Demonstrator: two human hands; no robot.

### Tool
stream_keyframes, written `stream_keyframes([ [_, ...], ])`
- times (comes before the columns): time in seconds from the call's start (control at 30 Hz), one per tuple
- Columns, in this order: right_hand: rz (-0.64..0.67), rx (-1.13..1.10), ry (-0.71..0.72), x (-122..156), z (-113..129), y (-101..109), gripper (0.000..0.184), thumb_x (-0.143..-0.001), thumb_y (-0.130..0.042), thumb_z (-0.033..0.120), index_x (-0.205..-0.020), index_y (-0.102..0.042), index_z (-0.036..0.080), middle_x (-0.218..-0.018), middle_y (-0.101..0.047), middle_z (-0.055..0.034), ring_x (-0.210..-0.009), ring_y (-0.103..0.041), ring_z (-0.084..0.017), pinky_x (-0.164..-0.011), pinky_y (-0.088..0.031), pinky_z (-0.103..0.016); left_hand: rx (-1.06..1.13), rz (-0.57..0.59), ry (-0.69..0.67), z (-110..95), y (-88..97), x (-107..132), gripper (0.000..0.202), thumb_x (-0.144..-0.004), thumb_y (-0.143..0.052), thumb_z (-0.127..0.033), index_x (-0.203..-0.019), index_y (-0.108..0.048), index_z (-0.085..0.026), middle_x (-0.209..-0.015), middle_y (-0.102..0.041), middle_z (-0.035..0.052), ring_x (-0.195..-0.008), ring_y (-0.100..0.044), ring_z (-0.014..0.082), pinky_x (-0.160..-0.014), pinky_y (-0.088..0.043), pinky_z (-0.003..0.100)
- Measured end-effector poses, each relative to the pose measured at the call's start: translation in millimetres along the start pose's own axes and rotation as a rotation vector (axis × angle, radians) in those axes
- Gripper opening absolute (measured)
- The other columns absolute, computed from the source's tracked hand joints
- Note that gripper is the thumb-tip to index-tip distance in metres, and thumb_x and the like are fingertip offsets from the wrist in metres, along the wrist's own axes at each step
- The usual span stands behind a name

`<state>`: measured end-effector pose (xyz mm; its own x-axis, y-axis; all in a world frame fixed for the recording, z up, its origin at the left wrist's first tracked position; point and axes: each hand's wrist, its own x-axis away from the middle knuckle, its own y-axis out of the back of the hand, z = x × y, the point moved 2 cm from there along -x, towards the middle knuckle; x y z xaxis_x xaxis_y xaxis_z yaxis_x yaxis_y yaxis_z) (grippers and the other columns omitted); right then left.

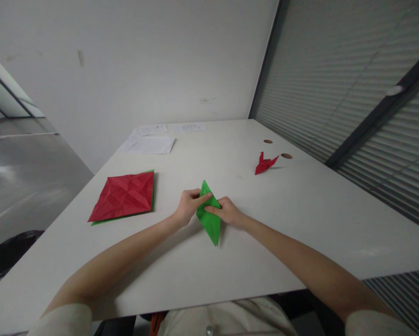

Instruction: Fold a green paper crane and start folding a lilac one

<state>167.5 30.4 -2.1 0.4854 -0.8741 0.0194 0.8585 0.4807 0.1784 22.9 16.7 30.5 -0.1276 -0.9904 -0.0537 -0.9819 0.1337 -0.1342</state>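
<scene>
A green sheet of paper folded into a long kite-like diamond (210, 220) lies on the white table (300, 219) in front of me. My left hand (189, 205) pinches its left edge near the middle, fingers closed on the fold. My right hand (226, 211) presses and grips the right edge at the same height. Both forearms reach in from the near edge of the table.
A creased red paper square (123, 195) lies on a green sheet to the left. A small red folded paper crane (264, 164) stands at the right, near two round holes (286, 156) in the tabletop. White papers (150, 142) lie at the far end by the wall.
</scene>
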Motion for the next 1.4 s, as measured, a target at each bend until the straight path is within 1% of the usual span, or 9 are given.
stream_keyframes([
  [0.13,0.028,-0.011,-0.014,1,1,0,0.047,-0.065,-0.07,0.058,-0.063,-0.068,0.01,-0.059,-0.066,-0.0047,-0.051,-0.057,-0.014,-0.05,-0.042,-0.025,-0.003,-0.013,-0.087,2,1.6,-1,0.03,-0.069,-0.075,-0.042,-0.062,-0.068,-0.013,-0.063,-0.057,0.0015,-0.062,-0.05,0.0115,-0.055,-0.037,0.024],
  [0.3,0.076,-0.011,-0.024,0,4,4,0.048,-0.064,-0.072,0.058,-0.066,-0.07,0.01,-0.061,-0.068,-0.0052,-0.053,-0.058,-0.014,-0.051,-0.043,-0.025,0.056,0.03,-0.115,5,2.7,-4,0.027,-0.072,-0.073,-0.041,-0.073,-0.073,-0.014,-0.075,-0.064,0.0045,-0.074,-0.056,0.0151,-0.066,-0.043,0.027],
  [0.6,0.115,-0.038,-0.027,2,9,2,0.05,-0.063,-0.072,0.06,-0.065,-0.068,0.01,-0.062,-0.068,-0.0054,-0.053,-0.058,-0.013,-0.051,-0.043,-0.024,0.091,-0.042,-0.121,3,3.9,-6,0.03,-0.071,-0.073,-0.044,-0.069,-0.073,-0.014,-0.068,-0.062,0.0037,-0.071,-0.056,0.0148,-0.062,-0.039,0.026],
  [0.77,0.056,-0.044,-0.014,1,9,1,0.055,-0.064,-0.067,0.066,-0.062,-0.065,0.011,-0.056,-0.063,-0.0024,-0.05,-0.054,-0.012,-0.05,-0.04,-0.023,-0.035,-0.151,-0.189,8,6.9,-7,0.033,-0.073,-0.07,-0.046,-0.063,-0.069,-0.015,-0.068,-0.062,0.0031,-0.067,-0.052,0.0136,-0.06,-0.038,0.025],
  [0.9,0.014,-0.034,-0.012,0,7,2,0.061,-0.067,-0.059,0.073,-0.057,-0.059,0.013,-0.049,-0.055,0.0003,-0.046,-0.047,-0.01,-0.046,-0.034,-0.022,-0.098,-0.241,-0.251,12,12.1,-10,0.032,-0.074,-0.068,-0.047,-0.065,-0.069,-0.016,-0.063,-0.057,0.0005,-0.067,-0.049,0.0136,-0.059,-0.035,0.024],
  [1.0,0.014,-0.043,-0.012,-1,7,1,0.061,-0.067,-0.058,0.073,-0.06,-0.06,0.013,-0.049,-0.054,0.0008,-0.047,-0.046,-0.01,-0.046,-0.034,-0.023,-0.07,-0.267,-0.244,15,15.4,-13,0.031,-0.074,-0.068,-0.047,-0.068,-0.07,-0.016,-0.063,-0.055,0.0,-0.065,-0.047,0.0126,-0.057,-0.034,0.024],
  [1.27,-0.055,-0.02,0.012,-3,8,1,0.065,-0.065,-0.052,0.079,-0.049,-0.047,0.016,-0.044,-0.04,0.0048,-0.045,-0.034,-0.007,-0.046,-0.027,-0.023,0.082,-0.27,-0.191,11,18.0,-15,0.032,-0.071,-0.071,-0.046,-0.071,-0.071,-0.014,-0.066,-0.056,-0.0004,-0.063,-0.046,0.0102,-0.056,-0.034,0.023],
  [1.33,-0.064,-0.047,0.008,-2,10,1,0.064,-0.064,-0.055,0.078,-0.048,-0.047,0.016,-0.044,-0.041,0.0045,-0.045,-0.036,-0.007,-0.046,-0.028,-0.023,0.108,-0.268,-0.17,10,16.5,-14,0.032,-0.07,-0.072,-0.047,-0.069,-0.07,-0.014,-0.067,-0.056,-0.0001,-0.064,-0.047,0.0105,-0.056,-0.034,0.023],
  [1.4,-0.049,-0.104,-0.013,0,12,-1,0.06,-0.061,-0.061,0.075,-0.052,-0.053,0.015,-0.048,-0.049,0.0029,-0.048,-0.043,-0.009,-0.048,-0.034,-0.023,0.122,-0.272,-0.156,9,14.9,-13,0.033,-0.069,-0.072,-0.047,-0.068,-0.069,-0.014,-0.067,-0.056,-0.0001,-0.064,-0.047,0.0107,-0.056,-0.034,0.023],
])
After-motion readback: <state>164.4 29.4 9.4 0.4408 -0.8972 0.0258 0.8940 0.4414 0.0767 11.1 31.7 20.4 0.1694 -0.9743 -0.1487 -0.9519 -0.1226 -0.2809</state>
